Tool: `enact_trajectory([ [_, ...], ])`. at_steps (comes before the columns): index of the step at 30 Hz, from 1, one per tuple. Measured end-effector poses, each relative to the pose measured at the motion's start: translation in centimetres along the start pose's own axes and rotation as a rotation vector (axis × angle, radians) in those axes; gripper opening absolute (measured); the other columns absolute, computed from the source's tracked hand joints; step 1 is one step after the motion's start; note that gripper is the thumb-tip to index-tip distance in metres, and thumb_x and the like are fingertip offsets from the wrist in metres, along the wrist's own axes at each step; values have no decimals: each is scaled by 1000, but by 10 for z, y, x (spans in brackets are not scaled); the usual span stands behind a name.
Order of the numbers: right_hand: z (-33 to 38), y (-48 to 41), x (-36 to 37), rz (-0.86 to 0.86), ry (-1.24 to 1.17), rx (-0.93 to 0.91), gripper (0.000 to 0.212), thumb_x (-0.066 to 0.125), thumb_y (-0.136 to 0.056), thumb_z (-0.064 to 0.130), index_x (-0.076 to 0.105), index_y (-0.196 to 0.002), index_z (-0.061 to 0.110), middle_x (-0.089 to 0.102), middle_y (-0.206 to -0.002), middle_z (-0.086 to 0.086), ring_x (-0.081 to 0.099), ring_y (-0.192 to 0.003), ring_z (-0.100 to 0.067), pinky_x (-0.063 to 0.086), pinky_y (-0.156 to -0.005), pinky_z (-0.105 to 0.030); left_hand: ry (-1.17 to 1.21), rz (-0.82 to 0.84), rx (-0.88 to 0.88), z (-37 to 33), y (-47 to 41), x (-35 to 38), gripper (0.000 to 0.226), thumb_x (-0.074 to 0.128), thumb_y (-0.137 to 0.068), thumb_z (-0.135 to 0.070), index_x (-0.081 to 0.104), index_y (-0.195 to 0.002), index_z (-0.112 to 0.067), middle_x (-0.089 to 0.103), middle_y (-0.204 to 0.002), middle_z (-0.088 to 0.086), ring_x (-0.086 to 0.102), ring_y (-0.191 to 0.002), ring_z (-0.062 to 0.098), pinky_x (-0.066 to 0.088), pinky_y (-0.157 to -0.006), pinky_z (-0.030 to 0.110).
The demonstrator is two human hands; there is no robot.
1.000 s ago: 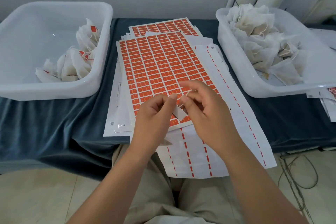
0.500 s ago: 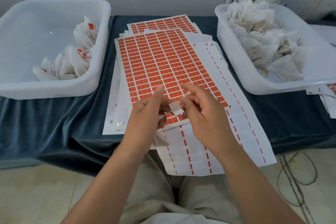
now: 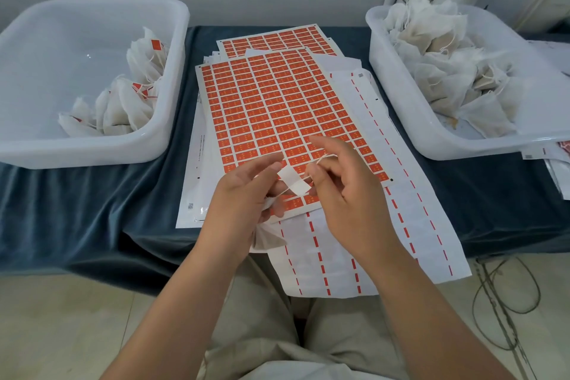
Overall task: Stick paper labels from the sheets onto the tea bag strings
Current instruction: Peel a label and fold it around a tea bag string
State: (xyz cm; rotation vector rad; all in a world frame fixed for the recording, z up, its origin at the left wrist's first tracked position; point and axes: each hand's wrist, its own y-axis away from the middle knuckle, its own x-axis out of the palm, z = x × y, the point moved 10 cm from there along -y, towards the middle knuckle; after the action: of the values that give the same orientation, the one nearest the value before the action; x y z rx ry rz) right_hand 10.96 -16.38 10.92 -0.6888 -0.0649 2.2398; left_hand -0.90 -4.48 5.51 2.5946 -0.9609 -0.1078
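Looking over the person's shoulder, I see the left grip [image 3: 246, 197] and right grip [image 3: 348, 200] a touch farther apart than a second ago. The label [image 3: 293, 183] between them now lies opened out, white sticky side up, where before it was a small bent scrap held close between the two. The left grip pinches the label's left end, with the tea bag [image 3: 266, 239] tucked under its palm and hanging toward the lap. The right grip is clamped on the string [image 3: 322, 160], which it has drawn up in a loop and leads down to the label. To my eye the string is being laid across the glue, and folding the label shut over it is the step to come. Whether the string already touches the adhesive I cannot tell.

All this hovers above the near edge of the orange label sheet [image 3: 271, 108], which lies on a pile of spent backing sheets [image 3: 385, 225] on the dark-clothed bench [image 3: 92, 210]. At the left stands a white tub [image 3: 92, 148] holding a few labelled bags [image 3: 123, 108]. At the right another tub [image 3: 431, 145] is heaped with unlabelled bags [image 3: 447, 71], so plenty remains. Nothing crowds the grips, though the slack string could stick crooked, and cables [image 3: 505, 287] trail on the floor at the right.
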Motion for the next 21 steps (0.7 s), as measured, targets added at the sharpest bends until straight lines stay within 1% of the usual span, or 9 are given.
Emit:
enact_trajectory([
  [2,4,1,0,-4,-8,-12,39,53,-100,45,51,-139,45,59,-104,49,67,-100,8,51,-71,-4,-33,-7,-13,2,-2,0,15,69,-101,-37,77,-113,-38,78,-83,-3,61,-58,11,53,-63,23],
  [4,6,1,-1,-7,-9,-20,39,52,-100,47,47,-138,48,63,-106,39,69,-95,4,53,-70,-7,-58,-4,-22,3,-3,-1,9,74,-97,-37,80,-104,-38,80,-87,-4,64,-67,16,54,-70,29],
  [6,7,0,-2,-10,-2,-29,39,51,-99,48,45,-138,50,63,-108,32,70,-92,-1,57,-70,-10,-59,25,-18,2,-2,2,5,78,-93,-38,81,-96,-38,80,-88,-3,64,-69,17,54,-73,33],
  [8,6,0,-3,-9,6,-37,38,52,-100,46,46,-138,50,63,-108,30,69,-93,-2,57,-71,-11,-61,78,3,-1,1,6,14,82,-84,-46,82,-94,-37,79,-85,-2,62,-63,12,52,-72,34],
  [10,3,0,-3,-7,9,-45,38,55,-103,42,47,-138,49,63,-109,30,67,-97,2,54,-70,-7,-95,123,30,-4,3,10,27,81,-71,-55,81,-94,-39,78,-80,-2,61,-60,9,52,-72,35],
  [12,2,0,-3,-4,20,-59,37,57,-104,38,48,-139,48,65,-106,27,67,-96,2,54,-70,-8,-137,157,51,-7,5,12,32,80,-66,-57,82,-94,-40,75,-72,-3,62,-59,8,51,-72,35],
  [15,1,0,-3,-3,29,-72,37,56,-104,40,48,-139,47,67,-101,21,68,-91,-3,55,-72,-10,-173,193,59,-7,6,15,26,82,-69,-53,83,-91,-40,73,-69,-3,62,-58,6,47,-71,31],
  [18,1,1,-3,3,41,-86,37,56,-104,39,48,-140,47,67,-99,20,68,-92,-3,54,-72,-9,-242,179,73,-7,4,12,6,82,-85,-41,83,-88,-36,78,-76,-5,66,-60,7,47,-70,27],
  [21,0,1,-4,5,63,-92,37,56,-105,37,49,-140,46,66,-100,20,67,-94,-2,55,-73,-9,-311,159,107,-9,2,10,15,75,-93,-41,83,-89,-29,80,-83,-8,67,-60,6,48,-70,26],
])
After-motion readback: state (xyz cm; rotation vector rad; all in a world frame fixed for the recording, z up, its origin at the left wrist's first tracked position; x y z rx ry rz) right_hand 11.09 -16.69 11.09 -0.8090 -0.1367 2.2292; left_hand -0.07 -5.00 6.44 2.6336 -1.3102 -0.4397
